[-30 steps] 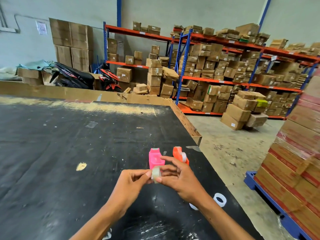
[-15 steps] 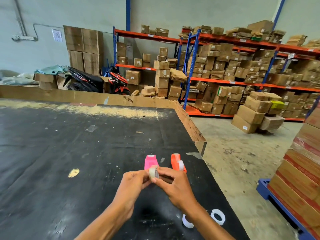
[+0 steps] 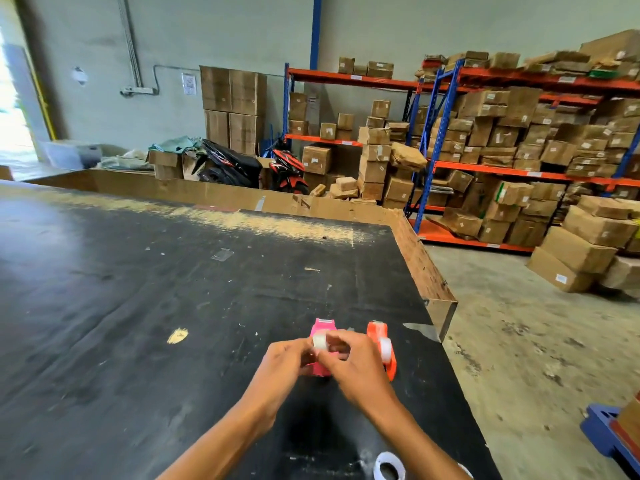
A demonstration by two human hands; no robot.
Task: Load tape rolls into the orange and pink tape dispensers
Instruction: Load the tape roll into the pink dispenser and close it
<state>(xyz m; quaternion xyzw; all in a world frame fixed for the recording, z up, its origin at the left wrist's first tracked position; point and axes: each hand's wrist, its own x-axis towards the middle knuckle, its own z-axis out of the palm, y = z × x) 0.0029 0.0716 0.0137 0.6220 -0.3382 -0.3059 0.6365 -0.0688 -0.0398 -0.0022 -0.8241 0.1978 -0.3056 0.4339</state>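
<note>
A pink tape dispenser (image 3: pixel 322 329) stands on the black table (image 3: pixel 138 306), half hidden behind my hands. Right of it stands an orange tape dispenser (image 3: pixel 378 332) with a clear roll (image 3: pixel 385 347) in its side. My left hand (image 3: pixel 289 362) and my right hand (image 3: pixel 349 365) meet just over the pink dispenser. Both pinch one small clear tape roll (image 3: pixel 319 341) between their fingertips. Whether the roll touches the pink dispenser is hidden by my fingers.
A spare white tape roll (image 3: pixel 389 465) lies at the near table edge, with another partly hidden by my right forearm. The table's right edge (image 3: pixel 426 278) drops to a concrete floor. Shelves of cardboard boxes (image 3: pixel 519 150) and motorbikes stand behind. A blue pallet (image 3: pixel 602 434) sits at right.
My two hands have carried the small tape roll forward and up over the pink dispenser. The camera has swung left and tilted up, so the spare rolls sit lower in view.
</note>
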